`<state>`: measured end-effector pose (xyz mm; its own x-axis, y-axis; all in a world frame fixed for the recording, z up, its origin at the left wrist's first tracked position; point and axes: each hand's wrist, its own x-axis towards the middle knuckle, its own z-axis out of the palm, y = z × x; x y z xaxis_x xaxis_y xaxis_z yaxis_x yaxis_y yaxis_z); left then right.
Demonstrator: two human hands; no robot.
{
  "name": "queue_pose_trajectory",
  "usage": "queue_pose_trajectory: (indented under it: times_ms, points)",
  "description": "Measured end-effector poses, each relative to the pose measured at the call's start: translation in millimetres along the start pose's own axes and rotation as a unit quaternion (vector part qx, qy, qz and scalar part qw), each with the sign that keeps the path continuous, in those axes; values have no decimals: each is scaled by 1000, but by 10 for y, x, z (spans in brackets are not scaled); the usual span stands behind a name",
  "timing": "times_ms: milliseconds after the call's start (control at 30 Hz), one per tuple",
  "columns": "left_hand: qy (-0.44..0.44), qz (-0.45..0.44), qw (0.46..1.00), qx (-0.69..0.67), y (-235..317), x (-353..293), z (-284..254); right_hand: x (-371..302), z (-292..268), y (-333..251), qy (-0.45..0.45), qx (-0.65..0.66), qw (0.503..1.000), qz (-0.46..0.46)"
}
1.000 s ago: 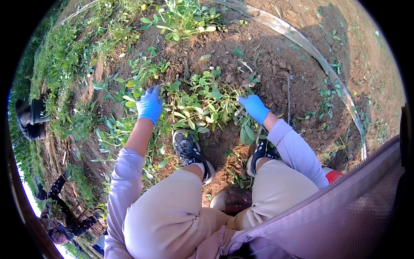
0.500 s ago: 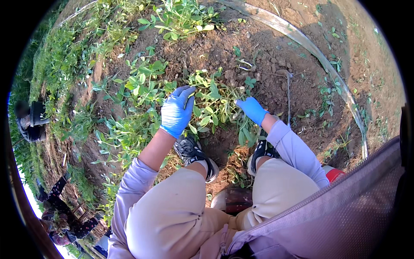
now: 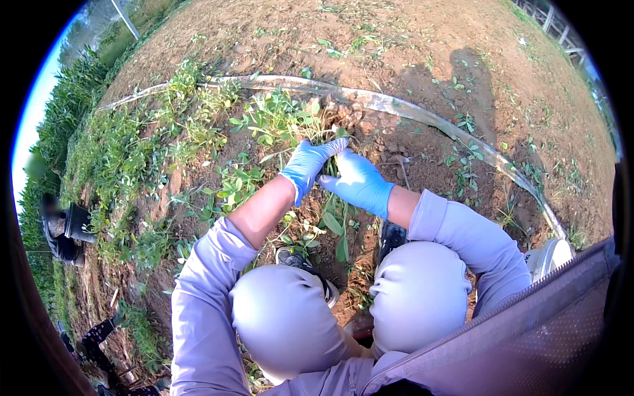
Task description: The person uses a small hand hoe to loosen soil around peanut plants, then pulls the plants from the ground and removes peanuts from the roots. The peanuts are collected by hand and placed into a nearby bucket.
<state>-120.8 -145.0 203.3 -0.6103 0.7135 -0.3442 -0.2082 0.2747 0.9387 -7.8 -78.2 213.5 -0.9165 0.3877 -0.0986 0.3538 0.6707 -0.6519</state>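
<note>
Both blue-gloved hands, left and right, close their grip around a leafy plant's stems at frame centre; gripped this high, the stems could snap, leaving roots in the red soil.

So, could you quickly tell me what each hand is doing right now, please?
Left hand: closed on the plant stems.
Right hand: closed on the same plant stems.

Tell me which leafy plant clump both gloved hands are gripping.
The leafy clump hanging between the left hand and right hand; the others stay rooted in soil.
</note>
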Motion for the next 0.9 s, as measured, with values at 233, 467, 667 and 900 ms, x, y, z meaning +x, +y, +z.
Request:
queue_pose_trajectory:
  times_ms: [233,467,667,900]
  points:
    - [-2,101,992,-79,999,-838,-233,-801,-923,-966,51,22,989,-140]
    - [-52,159,984,-56,1092,-1587,51,-1626,-1789,-726,158,415,896,10]
    - [-28,183,983,6,1079,-2045,400,-1706,-1218,-612,128,372,919,9]
    - [-35,171,981,79,629,-1620,428,-1440,-737,2,146,388,908,-55]
